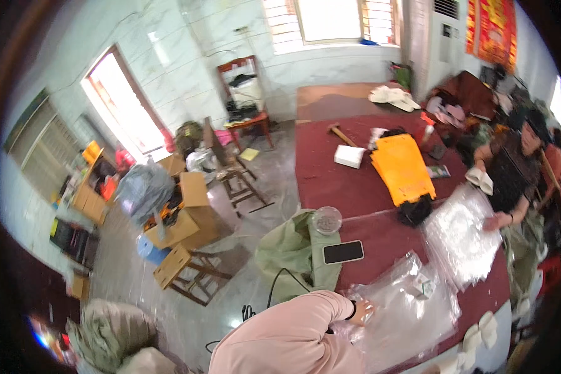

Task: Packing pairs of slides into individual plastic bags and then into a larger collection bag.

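My left arm, in a pink sleeve with a dark band at the wrist, reaches in from the lower edge. My left hand (360,311) rests on the left side of a spread of clear plastic bags (411,318) on the dark red tabletop. Its fingers are blurred against the shiny plastic, so their grip is unclear. A small pale card or packet (422,287) lies on these bags. Beyond my hand lie a black-screened phone (343,252) and a round clear container (326,220). My right hand is out of view.
Across the table at right, a person (511,165) holds a white item and touches another clear plastic stack (464,237). Yellow bags (404,168), a white box (349,156) and a hammer (343,134) lie farther back. Green cloth (293,249) drapes the left edge. Stools and cardboard boxes (196,218) stand left.
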`<move>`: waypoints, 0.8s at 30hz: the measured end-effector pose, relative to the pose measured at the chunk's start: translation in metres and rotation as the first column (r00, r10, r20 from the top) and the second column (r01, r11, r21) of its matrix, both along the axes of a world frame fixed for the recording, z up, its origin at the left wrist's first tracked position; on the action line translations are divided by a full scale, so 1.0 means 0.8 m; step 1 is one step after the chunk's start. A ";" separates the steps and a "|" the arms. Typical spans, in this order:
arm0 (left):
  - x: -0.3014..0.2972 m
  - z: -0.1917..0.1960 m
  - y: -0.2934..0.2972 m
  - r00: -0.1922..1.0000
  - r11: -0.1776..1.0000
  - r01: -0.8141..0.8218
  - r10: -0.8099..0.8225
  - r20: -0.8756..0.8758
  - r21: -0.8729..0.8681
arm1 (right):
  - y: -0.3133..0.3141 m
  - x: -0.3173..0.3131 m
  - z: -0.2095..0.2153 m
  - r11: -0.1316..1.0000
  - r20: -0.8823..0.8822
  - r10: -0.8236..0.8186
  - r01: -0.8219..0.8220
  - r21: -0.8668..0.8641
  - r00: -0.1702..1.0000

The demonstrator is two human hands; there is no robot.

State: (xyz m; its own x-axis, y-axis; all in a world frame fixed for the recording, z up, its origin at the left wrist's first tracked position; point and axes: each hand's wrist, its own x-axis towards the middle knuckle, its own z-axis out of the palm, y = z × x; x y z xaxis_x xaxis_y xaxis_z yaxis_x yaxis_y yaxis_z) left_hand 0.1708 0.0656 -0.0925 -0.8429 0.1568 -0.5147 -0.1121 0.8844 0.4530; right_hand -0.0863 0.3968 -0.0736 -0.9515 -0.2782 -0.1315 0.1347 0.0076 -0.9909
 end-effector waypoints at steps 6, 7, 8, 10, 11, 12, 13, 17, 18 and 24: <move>0.009 0.006 -0.026 0.970 0.979 0.069 -0.021 -0.244 0.192 | 0.003 0.269 0.184 0.950 0.089 -0.279 0.261 0.172 0.956; 0.015 -0.010 -0.038 0.901 0.973 0.143 -0.052 -0.430 0.181 | -0.028 0.290 0.207 0.966 0.181 -0.259 0.254 0.053 0.949; 0.001 0.105 -0.035 0.777 0.805 0.532 -0.587 -0.227 -0.262 | -0.056 0.299 0.224 0.972 0.136 -0.233 0.225 0.071 0.963; 0.007 0.035 -0.038 0.667 0.790 0.600 -0.581 -0.466 -0.128 | -0.058 0.333 0.198 0.980 0.243 -0.163 0.128 0.154 0.956; 0.007 0.072 -0.030 0.636 0.744 0.646 -0.647 -0.422 -0.167 | -0.067 0.347 0.223 0.961 0.293 -0.085 0.000 0.278 0.952; 0.007 0.078 -0.035 0.574 0.679 0.713 -0.708 -0.412 -0.175 | -0.074 0.365 0.212 0.975 0.129 -0.039 0.009 0.224 0.991; 0.003 0.062 -0.038 0.483 0.578 0.779 -0.800 -0.356 -0.242 | -0.076 0.377 0.212 0.956 0.217 0.014 -0.077 0.283 0.976; -0.002 0.025 -0.017 0.354 0.448 0.864 -0.864 -0.357 -0.228 | -0.079 0.447 0.257 0.938 0.308 -0.017 -0.092 0.334 0.951; -0.004 0.030 -0.005 0.306 0.410 0.879 -0.877 -0.371 -0.243 | -0.072 0.465 0.239 0.945 0.241 -0.045 -0.037 0.326 0.969; -0.016 0.084 0.027 0.486 0.535 0.832 -0.831 -0.272 -0.146 | -0.072 0.489 0.197 0.958 0.370 -0.076 -0.036 0.286 0.926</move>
